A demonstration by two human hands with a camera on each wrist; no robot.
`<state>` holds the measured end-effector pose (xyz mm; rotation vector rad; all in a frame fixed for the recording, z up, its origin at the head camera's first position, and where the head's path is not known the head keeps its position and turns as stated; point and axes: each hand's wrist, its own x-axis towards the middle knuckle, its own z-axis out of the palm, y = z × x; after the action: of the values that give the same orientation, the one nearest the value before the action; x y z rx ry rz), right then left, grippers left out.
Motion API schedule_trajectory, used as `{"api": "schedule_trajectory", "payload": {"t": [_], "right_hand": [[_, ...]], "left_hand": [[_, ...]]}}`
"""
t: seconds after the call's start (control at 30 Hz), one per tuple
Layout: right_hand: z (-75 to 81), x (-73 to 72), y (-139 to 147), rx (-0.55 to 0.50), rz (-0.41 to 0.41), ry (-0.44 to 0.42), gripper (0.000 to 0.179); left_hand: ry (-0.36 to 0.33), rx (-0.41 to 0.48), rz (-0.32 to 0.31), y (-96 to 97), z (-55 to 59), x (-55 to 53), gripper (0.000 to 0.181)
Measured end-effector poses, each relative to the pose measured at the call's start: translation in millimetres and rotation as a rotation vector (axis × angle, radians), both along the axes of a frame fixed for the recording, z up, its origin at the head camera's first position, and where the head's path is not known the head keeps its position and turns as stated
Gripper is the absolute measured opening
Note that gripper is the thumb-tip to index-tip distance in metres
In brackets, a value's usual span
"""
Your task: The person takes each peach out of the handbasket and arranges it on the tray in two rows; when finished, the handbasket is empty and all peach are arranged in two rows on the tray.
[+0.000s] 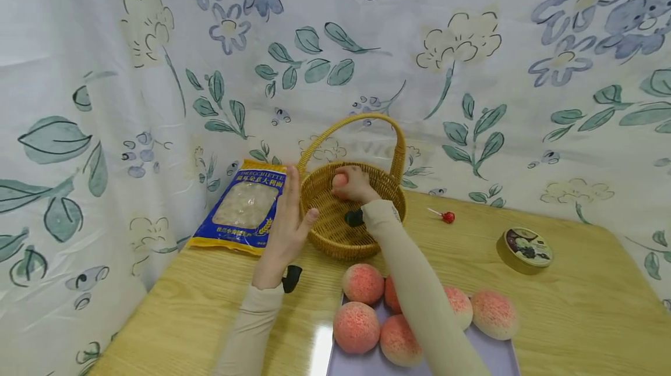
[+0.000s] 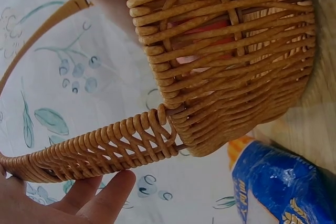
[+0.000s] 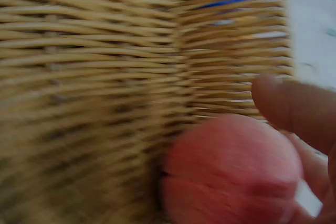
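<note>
In the head view, a wicker basket (image 1: 341, 254) with a tall handle (image 1: 362, 117) stands near the back of the table. My right hand (image 1: 359, 184) reaches inside it and holds a pink peach (image 1: 340, 180) low by the far wall. The right wrist view shows that peach (image 3: 231, 171) close to the woven side, with the thumb (image 3: 294, 106) above it. My left hand (image 1: 285, 230) is at the basket's left side with its fingers extended. Seen from the left wrist, its fingers (image 2: 110, 195) lie against the foot of the handle.
A blue and yellow pasta bag (image 1: 243, 207) lies left of the basket. Several peaches (image 1: 356, 327) sit on a lilac tray (image 1: 495, 355) in front, partly hidden by my right arm. A red lollipop (image 1: 448, 217) and a round tin (image 1: 526, 248) are to the right. A floral curtain (image 1: 388, 61) hangs behind.
</note>
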<state>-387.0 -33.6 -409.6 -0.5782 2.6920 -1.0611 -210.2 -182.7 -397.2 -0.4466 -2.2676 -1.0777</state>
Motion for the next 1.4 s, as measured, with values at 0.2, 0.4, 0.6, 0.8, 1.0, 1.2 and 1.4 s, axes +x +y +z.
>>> {"api": "schedule_trajectory", "payload": {"t": [0.2,0.4,0.6,0.8,1.0,1.2,1.4], "right_hand": [[-8.3,7.8,-4.7,0.003,-0.022,-0.025,0.069],[-6.4,18.3,-6.3,0.01,0.084,-0.085,0.07],[5.7,29.2,14.8,-0.033,0.127,-0.084,0.069],[32.0,41.6,44.7,-0.131,0.148,-0.089,0.069],[52.6,61.6,84.9,-0.162,0.165,-0.117,0.07],[61.0,102.5,134.2,-0.183,0.2,-0.114,0.068],[62.0,149.8,175.5,-0.159,0.192,-0.066,0.068]], "left_hand": [[-0.022,0.0,-0.009,4.9,0.2,1.3,0.09],[-0.029,-0.004,0.006,2.1,-0.1,1.3,0.09],[-0.035,-0.01,-0.008,5.2,-1.6,0.6,0.09],[-0.031,0.002,-0.021,3.6,-1.1,-0.6,0.091],[-0.027,0.0,-0.022,0.7,-0.3,-2.3,0.089],[-0.031,0.002,-0.029,1.9,0.2,-2.9,0.088],[-0.018,0.002,-0.036,3.2,1.1,-3.5,0.087]]}}
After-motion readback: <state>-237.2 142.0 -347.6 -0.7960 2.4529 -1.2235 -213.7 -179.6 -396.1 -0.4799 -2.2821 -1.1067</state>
